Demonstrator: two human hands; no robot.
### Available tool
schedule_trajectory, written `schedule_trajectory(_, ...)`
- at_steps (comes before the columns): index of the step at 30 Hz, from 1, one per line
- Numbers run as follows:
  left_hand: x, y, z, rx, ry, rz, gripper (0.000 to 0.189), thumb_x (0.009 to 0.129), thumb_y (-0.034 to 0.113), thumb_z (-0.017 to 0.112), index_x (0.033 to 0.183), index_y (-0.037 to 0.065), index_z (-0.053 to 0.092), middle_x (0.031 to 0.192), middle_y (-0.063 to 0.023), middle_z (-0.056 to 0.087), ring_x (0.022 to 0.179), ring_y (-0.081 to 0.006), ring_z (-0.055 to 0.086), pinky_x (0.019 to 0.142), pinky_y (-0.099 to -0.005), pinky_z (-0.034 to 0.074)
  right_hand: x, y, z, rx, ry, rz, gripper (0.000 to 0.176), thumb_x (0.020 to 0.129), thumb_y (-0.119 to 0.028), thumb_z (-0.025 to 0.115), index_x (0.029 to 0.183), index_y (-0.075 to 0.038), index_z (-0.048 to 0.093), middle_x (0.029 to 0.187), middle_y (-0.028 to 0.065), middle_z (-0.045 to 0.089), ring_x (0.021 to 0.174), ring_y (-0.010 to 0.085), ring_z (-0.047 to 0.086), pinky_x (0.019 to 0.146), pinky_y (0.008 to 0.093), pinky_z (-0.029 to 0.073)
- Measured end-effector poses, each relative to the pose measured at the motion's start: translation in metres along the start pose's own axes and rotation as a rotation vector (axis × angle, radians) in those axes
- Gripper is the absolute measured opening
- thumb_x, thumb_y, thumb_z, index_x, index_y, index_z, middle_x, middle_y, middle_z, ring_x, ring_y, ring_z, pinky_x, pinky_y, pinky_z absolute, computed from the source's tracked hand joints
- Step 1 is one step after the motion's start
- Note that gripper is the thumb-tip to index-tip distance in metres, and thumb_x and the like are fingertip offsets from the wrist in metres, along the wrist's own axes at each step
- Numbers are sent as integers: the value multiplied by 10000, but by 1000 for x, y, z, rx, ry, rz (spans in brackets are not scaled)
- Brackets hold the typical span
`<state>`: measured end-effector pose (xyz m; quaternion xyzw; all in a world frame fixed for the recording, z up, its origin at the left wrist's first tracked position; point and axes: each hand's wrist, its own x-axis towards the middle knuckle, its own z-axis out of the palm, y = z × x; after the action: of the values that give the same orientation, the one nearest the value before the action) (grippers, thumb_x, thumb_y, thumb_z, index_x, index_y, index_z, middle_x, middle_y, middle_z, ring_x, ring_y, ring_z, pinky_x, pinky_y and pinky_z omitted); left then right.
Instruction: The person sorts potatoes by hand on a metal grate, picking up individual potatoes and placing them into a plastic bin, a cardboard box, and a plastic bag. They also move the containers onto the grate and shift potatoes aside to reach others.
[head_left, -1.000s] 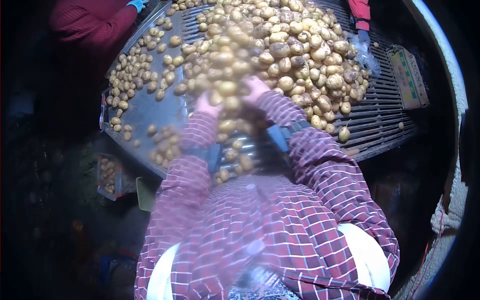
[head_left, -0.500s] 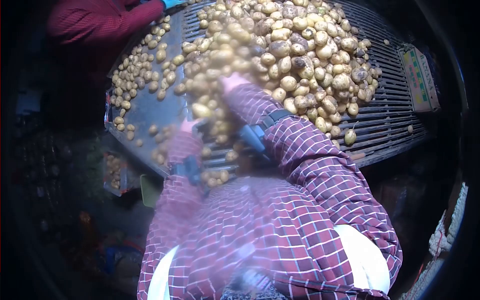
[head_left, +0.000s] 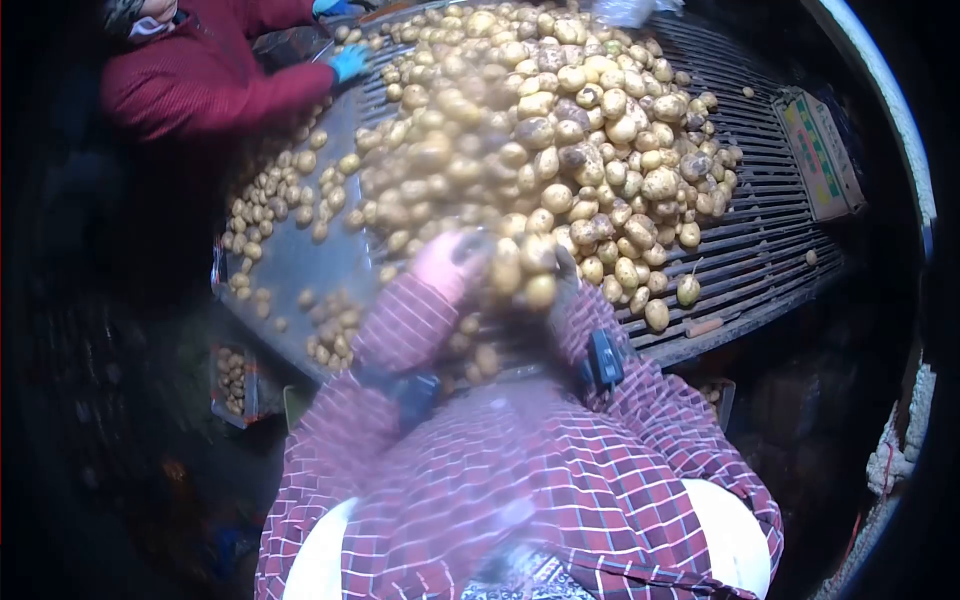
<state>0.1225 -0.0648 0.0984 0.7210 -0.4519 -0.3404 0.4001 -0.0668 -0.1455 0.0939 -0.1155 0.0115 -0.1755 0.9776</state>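
Observation:
A large heap of potatoes [head_left: 600,130] lies on a slatted metal rack, some pale yellow and others dark with soil. At the near edge of the heap, my left hand [head_left: 455,262] is blurred, its fingers curled against the left side of several potatoes [head_left: 507,265]. My right hand [head_left: 564,285] faces it from the other side, partly hidden, with its fingers against the same potatoes. These potatoes sit between my two hands, above the slats. Devices are strapped to both my forearms.
Small potatoes [head_left: 265,212] lie on a flat metal sheet [head_left: 318,262] at the left. A co-worker's blue-gloved hand [head_left: 349,62] is at the far left of the heap. A cardboard box [head_left: 822,155] stands on the right slats [head_left: 765,215]. Below left is a potato crate [head_left: 243,415].
My right hand has drawn back toward me from the heap. My left hand has moved up and right, and potatoes are now between both hands. The co-worker has come further into view.

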Motion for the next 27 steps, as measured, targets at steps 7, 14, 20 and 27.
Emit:
schedule_trajectory(7,152,-30,-32,593,264,177,563,820,401,646,1279,97,529,1280,-187,525,1188,-353,480,1044,-436,370,-35,9,-25,145,65,-61,527,928,-371,522,1327,-43,422,1296,136,484,1171,209,493,1011,332,437)
schedule_trajectory(14,48,-72,-21,860,262,207,433,783,328,683,1176,166,603,1246,-133,530,1201,-338,446,1044,-485,329,-50,26,-25,218,138,-67,534,950,-390,486,1354,-51,399,1333,146,463,1218,226,468,1037,358,421)
schedule_trajectory(20,-58,-117,-50,536,247,62,481,773,218,705,1222,94,584,1254,-146,550,1195,-332,489,1047,-469,348,-80,52,-44,500,145,-44,541,970,-407,456,1376,-58,380,1364,155,444,1259,240,446,1059,380,407)
schedule_trajectory(27,42,-61,-32,293,305,309,368,776,108,650,1140,82,613,1176,-162,595,1127,-346,526,1003,-439,405,-69,31,-18,117,478,-22,483,976,-296,476,1364,-24,381,1300,164,490,1199,243,502,993,345,486)
